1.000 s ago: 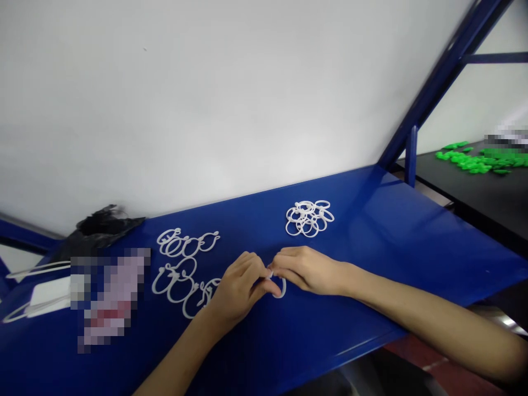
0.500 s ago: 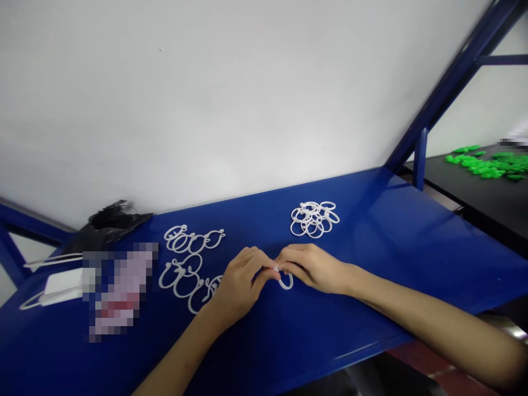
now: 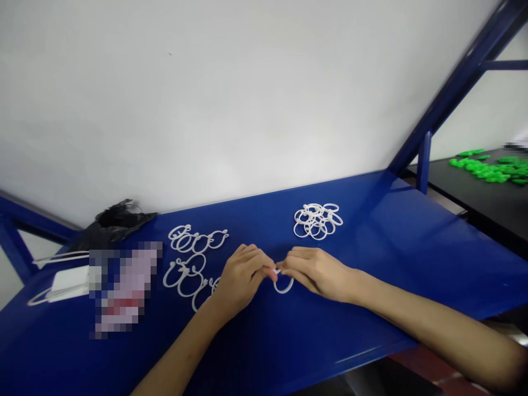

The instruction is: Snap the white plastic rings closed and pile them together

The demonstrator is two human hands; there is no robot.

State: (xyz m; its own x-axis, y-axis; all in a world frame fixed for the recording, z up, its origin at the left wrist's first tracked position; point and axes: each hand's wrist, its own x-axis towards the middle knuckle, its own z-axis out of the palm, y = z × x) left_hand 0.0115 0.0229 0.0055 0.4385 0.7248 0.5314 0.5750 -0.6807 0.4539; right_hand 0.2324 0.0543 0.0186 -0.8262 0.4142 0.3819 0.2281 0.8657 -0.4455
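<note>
Both hands are meeting over the middle of the blue table [image 3: 371,258], and I am watching them pinch one small white ring [image 3: 284,285] between them. Left hand [image 3: 241,278] is curling its fingers inward, with thumb and forefinger closing on the ring's upper left end. Right hand [image 3: 317,270] is coming in from the other side, its fingertips gripping the same top part of the ring, so the two grips are almost touching. Below the fingers the ring's loop is hanging down, just above the table surface or resting on it; I cannot tell which.

Just left of the left hand, a group of white rings with small hooks [image 3: 193,258] is lying spread out in rough rows on the table. Behind the right hand, nearer the white wall [image 3: 206,99], a loose pile of white rings [image 3: 317,219] is sitting by itself, well apart from the hands. At the table's far left corner a crumpled black bag [image 3: 115,220] is lying. Off to the right, on a separate dark surface [image 3: 474,198], a scatter of green pieces [image 3: 490,168] is showing.
</note>
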